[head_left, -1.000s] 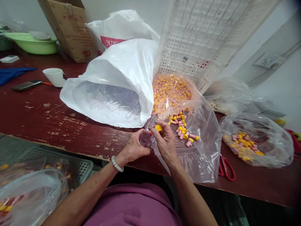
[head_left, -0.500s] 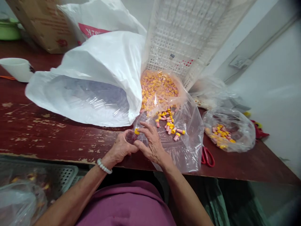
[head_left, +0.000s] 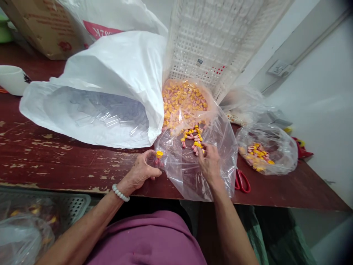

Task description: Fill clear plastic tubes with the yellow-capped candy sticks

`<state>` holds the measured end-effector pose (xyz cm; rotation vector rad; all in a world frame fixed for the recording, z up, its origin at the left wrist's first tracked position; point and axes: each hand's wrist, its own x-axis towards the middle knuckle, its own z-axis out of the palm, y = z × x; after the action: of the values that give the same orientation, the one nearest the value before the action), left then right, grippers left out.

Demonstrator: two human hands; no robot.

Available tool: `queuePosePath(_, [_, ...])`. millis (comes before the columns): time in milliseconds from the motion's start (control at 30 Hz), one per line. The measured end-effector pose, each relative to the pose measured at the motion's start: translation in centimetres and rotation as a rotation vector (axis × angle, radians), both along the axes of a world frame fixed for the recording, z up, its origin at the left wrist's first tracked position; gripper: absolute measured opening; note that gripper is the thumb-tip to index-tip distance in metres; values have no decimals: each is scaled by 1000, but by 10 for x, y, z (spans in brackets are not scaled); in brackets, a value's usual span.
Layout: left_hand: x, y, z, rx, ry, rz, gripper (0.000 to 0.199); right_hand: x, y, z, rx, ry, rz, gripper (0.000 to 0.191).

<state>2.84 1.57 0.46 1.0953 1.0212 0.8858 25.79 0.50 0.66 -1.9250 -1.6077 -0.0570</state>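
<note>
My left hand (head_left: 143, 167) is curled round what looks like a clear plastic tube, with a yellow-capped pink piece (head_left: 159, 154) at its top. The tube's outline is hard to make out. To the right, my right hand (head_left: 210, 162) reaches palm down over a clear plastic bag (head_left: 184, 180). Its thumb and fingertips close on a yellow-capped pink piece (head_left: 198, 145) in a small loose cluster. Behind the cluster, a heap of the same pieces (head_left: 186, 97) fills the bag. A white sack (head_left: 118, 62) lies open on the left, with clear tubes (head_left: 110, 119) inside.
A second clear bag (head_left: 284, 147) with some capped pieces lies right, near red-handled scissors (head_left: 243, 181). A white perforated basket (head_left: 201, 44) stands behind. A white cup (head_left: 12, 81) and a cardboard box (head_left: 46, 29) are at the left. The table's front edge (head_left: 68, 186) runs before me.
My right hand has moved away from my left, rightward to the loose capped pieces. My left hand stays nearly in place, its yellow cap now more exposed. The view has shifted slightly.
</note>
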Motion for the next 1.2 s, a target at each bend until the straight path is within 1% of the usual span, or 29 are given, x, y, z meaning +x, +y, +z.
queuePosePath(33, [0, -1, -1, -16, -10, 2, 40, 15, 3, -3, -91, -100, -121, 31])
queuePosePath(67, [1, -2, -2, -27, -18, -1, 40, 29, 6, -7, -193, -185, -192, 31])
queuePosePath(100, [2, -3, -2, -30, -24, -6, 40, 40, 8, -10, -289, -240, -221, 31])
queuePosePath(167, [4, -4, -4, -19, -15, -27, 41, 55, 11, -16, -416, -250, -214, 31])
queuePosePath(200, [6, -4, -4, -2, -4, -41, 41, 59, 12, -17, -438, -208, -201, 31])
queuePosePath(233, [7, -4, -5, 24, 8, -54, 41, 60, 12, -17, -428, -141, -185, 31])
queuePosePath(267, [8, -4, -5, 56, 22, -67, 40, 58, 13, -16, -385, -45, -165, 31])
queuePosePath(333, [10, -3, -6, 116, 51, -82, 39, 47, 13, -8, -222, 228, -103, 34])
queuePosePath(400, [13, -3, -5, 140, 63, -89, 37, 25, 11, 4, -34, 545, 10, 35])
queuePosePath(433, [14, -4, -4, 139, 62, -90, 37, 11, 9, 10, 33, 688, 80, 35])
queuePosePath(500, [16, -5, 0, 135, 39, -94, 37, -21, 2, 21, 100, 900, 222, 30])
queuePosePath(533, [17, -6, 2, 132, 24, -97, 37, -36, -3, 25, 110, 963, 278, 27])
queuePosePath(600, [17, -8, 5, 125, 1, -100, 37, -61, -12, 29, 93, 1011, 358, 22])
queuePosePath(633, [17, -8, 6, 120, -7, -101, 37, -70, -16, 29, 74, 995, 386, 21])
queuePosePath(700, [16, -8, 7, 126, -16, -93, 36, -78, -22, 27, 37, 871, 437, 19])
queuePosePath(800, [14, -7, 6, 162, -15, -78, 34, -75, -26, 26, 53, 634, 490, 20])
queuePosePath(900, [11, -6, 5, 162, 14, -74, 34, -69, -28, 24, 108, 488, 513, 19])
queuePosePath(1000, [8, -6, 4, 137, 47, -83, 36, -73, -32, 22, 69, 351, 609, 19])
queuePosePath(1067, [7, -4, 3, 130, 86, -81, 37, -75, -33, 20, 28, 281, 679, 24])
queuePosePath(1100, [6, -3, 3, 126, 108, -74, 38, -73, -33, 19, 22, 258, 691, 25])
queuePosePath(1133, [6, -2, 3, 116, 131, -63, 39, -68, -32, 18, 33, 243, 673, 26])
queuePosePath(1167, [5, -1, 3, 100, 152, -50, 41, -59, -30, 17, 58, 238, 612, 25])
queuePosePath(1200, [5, 1, 2, 81, 169, -36, 42, -47, -27, 14, 88, 234, 509, 24])
